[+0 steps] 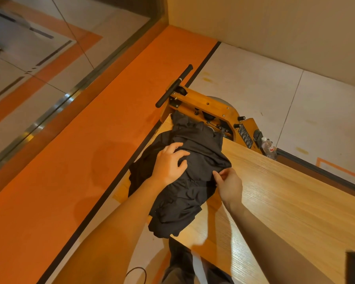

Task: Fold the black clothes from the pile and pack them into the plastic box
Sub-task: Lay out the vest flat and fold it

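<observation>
We've got the left hand (pixel 169 163) spread flat pinning the clothes (pixel 184 177) to the desk (pixel 285 193) while the right hand (pixel 229 185) pinches an edge, probably to fold.

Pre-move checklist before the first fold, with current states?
1. Left hand on the black clothes: ok, it rests on top, fingers loosely bent.
2. Right hand has an edge: ok, it pinches the cloth's right edge.
3. Clothes fully on the table: not ok, part hangs over the left edge.
4. Clear table to fold on: ok, bare wood to the right.
5. Plastic box in reach: cannot tell, none in view.
</observation>
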The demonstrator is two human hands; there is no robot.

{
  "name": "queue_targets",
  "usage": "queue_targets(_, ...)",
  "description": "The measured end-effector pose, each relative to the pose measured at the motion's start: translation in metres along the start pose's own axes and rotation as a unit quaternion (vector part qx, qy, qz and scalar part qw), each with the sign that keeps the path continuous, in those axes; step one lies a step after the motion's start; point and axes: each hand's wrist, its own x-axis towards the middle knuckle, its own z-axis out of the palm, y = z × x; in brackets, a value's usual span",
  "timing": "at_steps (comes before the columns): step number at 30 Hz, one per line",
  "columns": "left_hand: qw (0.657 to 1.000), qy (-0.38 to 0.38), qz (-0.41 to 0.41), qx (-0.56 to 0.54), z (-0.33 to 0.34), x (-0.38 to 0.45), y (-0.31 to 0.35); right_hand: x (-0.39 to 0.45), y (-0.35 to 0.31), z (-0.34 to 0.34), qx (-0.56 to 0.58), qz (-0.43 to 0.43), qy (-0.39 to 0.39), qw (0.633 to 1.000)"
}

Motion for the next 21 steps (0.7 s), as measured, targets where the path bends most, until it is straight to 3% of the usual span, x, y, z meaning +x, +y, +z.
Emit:
queue_targets(2,1.000,-0.005,0.022,0.021,0.005,0.004,0.002,-0.003,0.005,0.001,0.014,0.029,0.007,0.999)
queue_targets(9,0.973,-0.165,0.006,0.162,0.024,0.006,0.004,-0.005,-0.004,0.005,0.133,0.061,0.007,0.989)
queue_targets(21,0.984,-0.115,0.002,0.134,0.029,0.008,0.001,0.013,-0.009,-0.002,0.252,0.057,0.048,0.965)
